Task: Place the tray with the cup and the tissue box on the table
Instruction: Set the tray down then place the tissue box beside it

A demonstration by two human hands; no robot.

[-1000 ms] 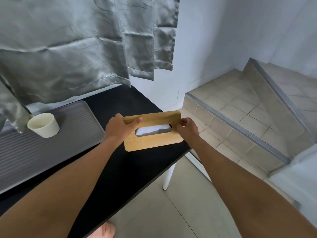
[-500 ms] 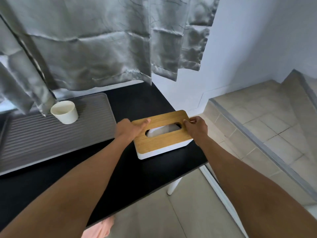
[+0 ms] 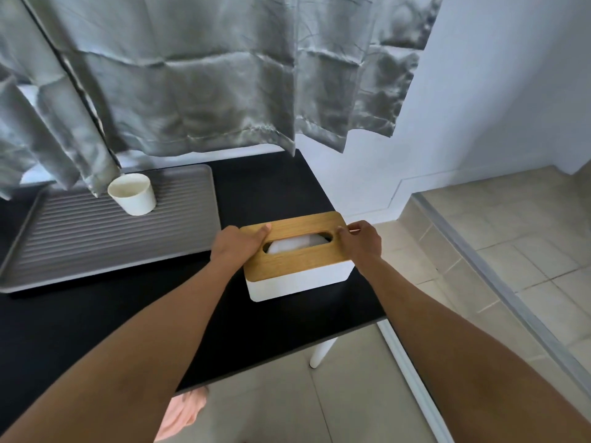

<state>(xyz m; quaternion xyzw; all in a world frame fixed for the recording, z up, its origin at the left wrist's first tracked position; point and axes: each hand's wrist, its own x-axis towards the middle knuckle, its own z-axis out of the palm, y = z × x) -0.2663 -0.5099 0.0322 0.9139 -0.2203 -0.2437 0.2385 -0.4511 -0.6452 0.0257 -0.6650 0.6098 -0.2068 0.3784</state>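
Note:
A white tissue box point(image 3: 299, 279) with a wooden lid stands on the black table point(image 3: 160, 330) near its right edge. My left hand point(image 3: 235, 246) grips the box's left end, thumb on the lid. My right hand point(image 3: 361, 241) holds its right end. A grey ribbed tray point(image 3: 96, 238) lies on the table to the left, apart from the box. A cream cup point(image 3: 132, 194) stands upright on the tray's far part.
A grey curtain point(image 3: 204, 75) hangs over the table's far side, its hem touching the cup. The table's right edge and white leg point(image 3: 321, 351) border a tiled floor. A tiled step point(image 3: 499, 238) rises at the right.
The view has shifted left and nearer, so the box now shows its white side on the table. Both hands stay on the box's ends.

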